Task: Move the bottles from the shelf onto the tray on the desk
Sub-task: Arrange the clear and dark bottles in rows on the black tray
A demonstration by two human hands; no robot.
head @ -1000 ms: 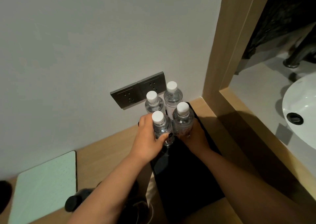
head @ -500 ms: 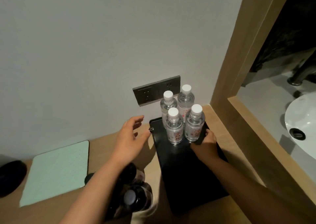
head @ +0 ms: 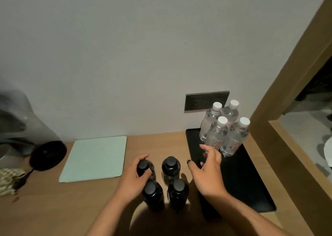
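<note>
Several clear water bottles (head: 226,127) with white caps stand together at the far end of the black tray (head: 242,178) on the wooden desk (head: 53,205). Left of the tray stand several dark bottles (head: 170,167) with black caps. My left hand (head: 135,178) grips the far-left dark bottle (head: 144,167) near its cap. My right hand (head: 209,171) hovers over the tray's left edge with fingers spread, holding nothing, just right of the dark bottles.
A pale green mat (head: 95,159) lies on the desk to the left. A round black object (head: 47,154) and a grey appliance (head: 16,120) sit at far left. A socket plate (head: 206,100) is on the wall; a wooden frame (head: 280,84) bounds the right.
Both hands have left the clear bottles on the tray and moved left and nearer. My left hand now grips a dark bottle. The view has swung left.
</note>
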